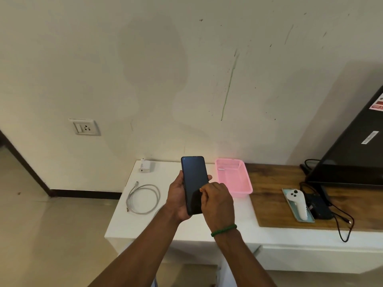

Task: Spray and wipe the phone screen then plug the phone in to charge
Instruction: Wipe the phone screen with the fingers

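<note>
Nearest the camera, two bare forearms reach forward, the right wrist wearing a green band. The left hand cradles a dark phone from behind and below, fingers wrapped round its edges, holding it upright above the white tabletop with the black screen facing the camera. The right hand is curled over the lower right of the screen, its fingertips bunched and pressed against the glass; whether it pinches anything I cannot tell. On the tabletop to the left lies a coiled white cable. Just right of the phone sits a pink basket. Farther back, near the wall, rests a white charger block. A wall socket sits on the wall well to the left.
</note>
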